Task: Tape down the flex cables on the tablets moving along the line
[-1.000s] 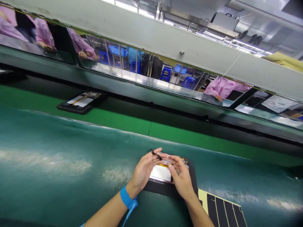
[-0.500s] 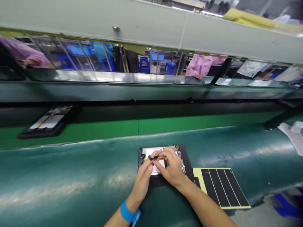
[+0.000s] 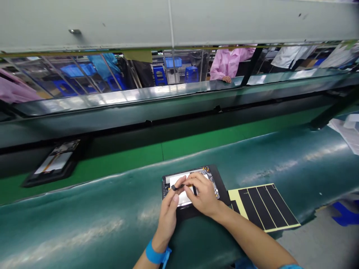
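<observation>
An opened tablet [image 3: 183, 204] lies on a black pad [image 3: 220, 183], with its white battery area and circuit board showing. Above it, my left hand [image 3: 169, 209] has a small black tape strip [image 3: 174, 187] across its fingertips, the fingers bent and drawn together. My right hand [image 3: 203, 194] meets it from the right, thumb and index finger pinched at the strip's other end. Part of the strip is hidden by the fingers. Right of the pad is a yellow backing sheet [image 3: 235, 192] bearing several wide black strips.
Another opened tablet [image 3: 54, 162] rests on a dark pad on the green conveyor belt [image 3: 134, 160] at far left. A pale beam [image 3: 126, 26] crosses overhead. Across the line stands a person in pink [image 3: 228, 63]. White papers [image 3: 346, 132] lie at the right edge.
The camera view has tilted and shifted, so the surroundings sit differently. My hands stay together over the tablet with the tape strip, with only slight finger movement.
</observation>
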Tool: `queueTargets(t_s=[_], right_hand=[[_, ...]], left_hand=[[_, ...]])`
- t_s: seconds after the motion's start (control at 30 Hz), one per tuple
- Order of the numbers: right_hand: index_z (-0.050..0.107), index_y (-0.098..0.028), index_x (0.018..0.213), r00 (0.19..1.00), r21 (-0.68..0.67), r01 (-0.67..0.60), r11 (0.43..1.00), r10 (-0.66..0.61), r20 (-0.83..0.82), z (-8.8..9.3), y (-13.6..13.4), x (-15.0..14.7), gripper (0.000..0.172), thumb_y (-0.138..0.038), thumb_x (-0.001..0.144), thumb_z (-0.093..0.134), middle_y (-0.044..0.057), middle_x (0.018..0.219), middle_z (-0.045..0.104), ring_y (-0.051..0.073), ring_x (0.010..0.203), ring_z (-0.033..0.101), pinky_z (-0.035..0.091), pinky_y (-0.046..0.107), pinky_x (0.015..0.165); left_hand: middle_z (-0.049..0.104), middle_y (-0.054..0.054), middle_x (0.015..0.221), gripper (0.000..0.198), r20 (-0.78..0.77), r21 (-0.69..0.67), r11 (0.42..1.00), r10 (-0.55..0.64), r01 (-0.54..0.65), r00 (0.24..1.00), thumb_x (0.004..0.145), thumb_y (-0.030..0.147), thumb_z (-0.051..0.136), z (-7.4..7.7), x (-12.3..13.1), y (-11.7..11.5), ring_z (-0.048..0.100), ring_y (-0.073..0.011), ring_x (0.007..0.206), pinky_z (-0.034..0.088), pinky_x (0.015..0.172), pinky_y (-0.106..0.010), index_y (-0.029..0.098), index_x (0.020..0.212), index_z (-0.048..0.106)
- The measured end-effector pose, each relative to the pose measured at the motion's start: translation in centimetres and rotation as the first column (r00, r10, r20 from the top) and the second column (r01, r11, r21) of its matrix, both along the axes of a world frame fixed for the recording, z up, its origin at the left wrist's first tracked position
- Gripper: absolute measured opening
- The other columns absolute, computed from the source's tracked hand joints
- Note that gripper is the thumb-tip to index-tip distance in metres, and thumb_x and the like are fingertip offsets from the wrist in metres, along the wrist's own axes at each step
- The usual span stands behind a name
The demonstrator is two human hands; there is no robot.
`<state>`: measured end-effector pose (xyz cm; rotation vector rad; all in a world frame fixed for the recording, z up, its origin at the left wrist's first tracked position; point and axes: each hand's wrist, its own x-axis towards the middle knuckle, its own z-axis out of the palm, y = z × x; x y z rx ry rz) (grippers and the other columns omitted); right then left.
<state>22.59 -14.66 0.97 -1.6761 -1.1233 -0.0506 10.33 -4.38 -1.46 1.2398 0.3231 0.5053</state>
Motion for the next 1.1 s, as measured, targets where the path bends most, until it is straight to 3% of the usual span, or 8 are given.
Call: queueTargets(t_s=[0.27,0.57,0.8,1.1], right_hand=[[0.063,-0.022,0.084,0.935,-0.064,-0.141,0.988,0.112,-0.336,0.1,0.0,-0.8,0.007,-0.015,0.084,0.061,0.0,0.082,0.065,0.015,0.075,0.059,0.046,0.028,0.071],[0.061,-0.02,0.077,0.739,-0.064,-0.301,0.952,0.19,-0.647,0.9,0.1,-0.7,0.008,-0.025,0.084,0.06,-0.003,0.07,0.055,0.013,0.069,0.051,0.041,0.027,0.068],[0.062,-0.019,0.088,0.641,-0.037,-0.317,0.948,0.185,-0.744,0.5,0.0,-0.5,0.014,-0.03,0.08,0.067,-0.005,0.069,0.052,0.012,0.065,0.049,0.04,0.028,0.067],[0.059,-0.021,0.096,0.632,-0.029,-0.283,0.959,0.164,-0.758,0.6,0.1,-0.8,0.022,-0.031,0.08,0.071,-0.006,0.07,0.052,0.012,0.065,0.05,0.043,0.029,0.067]], left_hand=[[0.058,-0.013,0.148,0.052,0.015,-0.096,0.994,0.059,-0.057,0.998,0.096,0.051,0.059,0.4,0.2,0.0,0.049,-0.0323,0.141,0.033,0.121,-0.05,0.021,0.138,0.064],[0.065,-0.014,0.139,0.048,0.011,-0.184,0.977,0.108,-0.104,0.994,0.094,0.052,0.062,0.9,0.4,-0.1,0.057,-0.0333,0.134,0.032,0.121,-0.053,0.02,0.128,0.071],[0.067,-0.015,0.137,0.051,0.023,-0.223,0.969,0.116,-0.107,0.993,0.092,0.049,0.066,1.1,0.3,-0.3,0.058,-0.0326,0.133,0.031,0.122,-0.053,0.02,0.134,0.068],[0.066,-0.014,0.138,0.051,-0.02,-0.172,0.977,0.127,-0.129,0.992,0.09,0.047,0.069,1.0,0.2,-0.2,0.053,-0.0334,0.138,0.032,0.121,-0.053,0.021,0.134,0.067]])
